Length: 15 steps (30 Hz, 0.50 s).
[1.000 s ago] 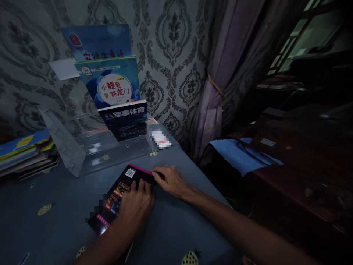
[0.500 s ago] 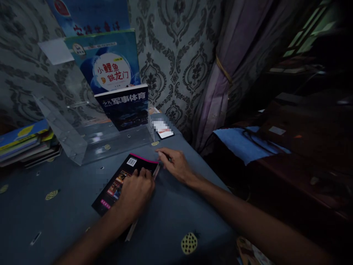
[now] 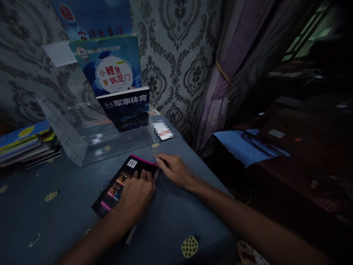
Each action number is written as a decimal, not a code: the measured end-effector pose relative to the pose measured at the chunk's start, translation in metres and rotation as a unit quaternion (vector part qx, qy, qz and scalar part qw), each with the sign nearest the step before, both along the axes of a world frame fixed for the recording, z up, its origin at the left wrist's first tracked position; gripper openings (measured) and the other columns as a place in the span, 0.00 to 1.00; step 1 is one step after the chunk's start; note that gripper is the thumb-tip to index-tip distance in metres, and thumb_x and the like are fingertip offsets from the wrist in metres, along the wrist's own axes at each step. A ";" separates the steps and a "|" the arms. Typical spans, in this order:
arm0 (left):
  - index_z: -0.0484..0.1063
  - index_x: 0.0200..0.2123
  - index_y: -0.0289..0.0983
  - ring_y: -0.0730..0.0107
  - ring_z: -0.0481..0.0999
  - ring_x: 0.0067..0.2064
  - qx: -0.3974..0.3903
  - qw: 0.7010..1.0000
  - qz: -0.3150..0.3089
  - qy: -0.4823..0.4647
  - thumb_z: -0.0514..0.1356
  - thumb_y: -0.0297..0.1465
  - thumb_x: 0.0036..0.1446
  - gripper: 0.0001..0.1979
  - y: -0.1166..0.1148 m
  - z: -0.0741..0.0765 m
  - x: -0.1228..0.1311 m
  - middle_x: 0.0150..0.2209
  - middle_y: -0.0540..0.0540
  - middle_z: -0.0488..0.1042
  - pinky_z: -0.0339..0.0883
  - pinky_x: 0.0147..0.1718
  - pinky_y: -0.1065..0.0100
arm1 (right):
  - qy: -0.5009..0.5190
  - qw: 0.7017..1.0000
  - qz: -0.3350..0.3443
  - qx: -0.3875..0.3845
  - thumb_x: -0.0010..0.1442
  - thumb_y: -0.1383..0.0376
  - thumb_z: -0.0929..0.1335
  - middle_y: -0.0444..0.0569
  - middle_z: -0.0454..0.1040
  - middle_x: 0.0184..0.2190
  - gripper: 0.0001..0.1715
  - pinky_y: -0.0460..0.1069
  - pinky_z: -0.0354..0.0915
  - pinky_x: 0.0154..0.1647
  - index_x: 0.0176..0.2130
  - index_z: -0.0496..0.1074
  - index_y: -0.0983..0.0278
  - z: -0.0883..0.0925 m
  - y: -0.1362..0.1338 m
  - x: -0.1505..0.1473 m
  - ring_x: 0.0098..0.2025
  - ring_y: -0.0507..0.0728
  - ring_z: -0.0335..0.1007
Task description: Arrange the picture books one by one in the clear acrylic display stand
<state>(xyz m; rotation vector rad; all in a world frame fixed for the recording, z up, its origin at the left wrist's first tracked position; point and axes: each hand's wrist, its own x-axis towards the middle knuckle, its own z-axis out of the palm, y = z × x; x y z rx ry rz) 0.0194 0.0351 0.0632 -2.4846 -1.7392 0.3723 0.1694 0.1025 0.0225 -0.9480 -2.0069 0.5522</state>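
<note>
A black book with a pink top edge, a barcode and small pictures lies on the table, tilted to the right. My left hand rests over its right part, fingers bent against the cover; the thumb is hidden. At the book's upper right corner is my right hand, its thumb and fingertips brought together. Whether they pinch the corner or only touch it I cannot tell. Behind the book stands a clear acrylic rack holding a dark blue book, a blue-green book and a blue book.
A pile of books lies left of the rack. A phone sits by the rack's right end. The blue-grey tablecloth has pineapple prints. A tied purple curtain hangs behind; right of the table is a blue cloth.
My right hand has shifted slightly down toward the book's corner, and its fingertips have drawn closer together. My left hand stays on the book. The view has tipped a little.
</note>
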 end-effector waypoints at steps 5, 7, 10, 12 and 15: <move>0.74 0.48 0.29 0.50 0.79 0.50 0.006 1.000 0.002 -0.005 0.48 0.23 0.68 0.15 -0.002 0.003 0.000 0.51 0.31 0.76 0.75 0.42 0.57 | 0.004 1.000 -0.007 -0.024 0.67 0.65 0.63 0.48 0.80 0.29 0.15 0.46 0.65 0.33 0.44 0.78 0.63 0.001 -0.001 0.000 0.31 0.54 0.76; 0.74 0.47 0.30 0.51 0.79 0.49 0.008 1.000 -0.001 -0.011 0.48 0.23 0.68 0.15 -0.003 0.006 -0.001 0.48 0.33 0.77 0.75 0.42 0.58 | 0.003 1.000 -0.010 -0.030 0.67 0.64 0.62 0.48 0.80 0.28 0.15 0.46 0.65 0.33 0.43 0.78 0.63 0.001 0.000 -0.001 0.31 0.55 0.76; 0.75 0.44 0.30 0.53 0.80 0.46 0.001 1.000 0.008 -0.018 0.49 0.23 0.67 0.14 -0.003 0.009 0.000 0.44 0.34 0.78 0.75 0.39 0.61 | 0.008 0.999 -0.007 -0.033 0.67 0.64 0.62 0.48 0.81 0.30 0.16 0.47 0.66 0.34 0.45 0.78 0.63 0.001 0.000 -0.001 0.32 0.55 0.76; 0.75 0.44 0.30 0.52 0.80 0.46 -0.002 1.000 0.015 -0.019 0.50 0.24 0.67 0.13 -0.002 0.010 0.001 0.44 0.34 0.78 0.75 0.38 0.61 | -0.001 0.999 -0.007 -0.035 0.67 0.64 0.62 0.48 0.81 0.30 0.16 0.46 0.65 0.34 0.45 0.78 0.63 0.001 0.001 0.000 0.31 0.54 0.75; 0.75 0.46 0.30 0.50 0.79 0.49 -0.002 0.999 0.023 -0.025 0.49 0.26 0.69 0.15 -0.002 0.008 0.001 0.48 0.34 0.78 0.75 0.40 0.58 | -0.057 0.997 0.009 -0.043 0.67 0.65 0.62 0.47 0.80 0.27 0.16 0.45 0.62 0.32 0.42 0.79 0.63 0.001 0.001 0.000 0.28 0.53 0.74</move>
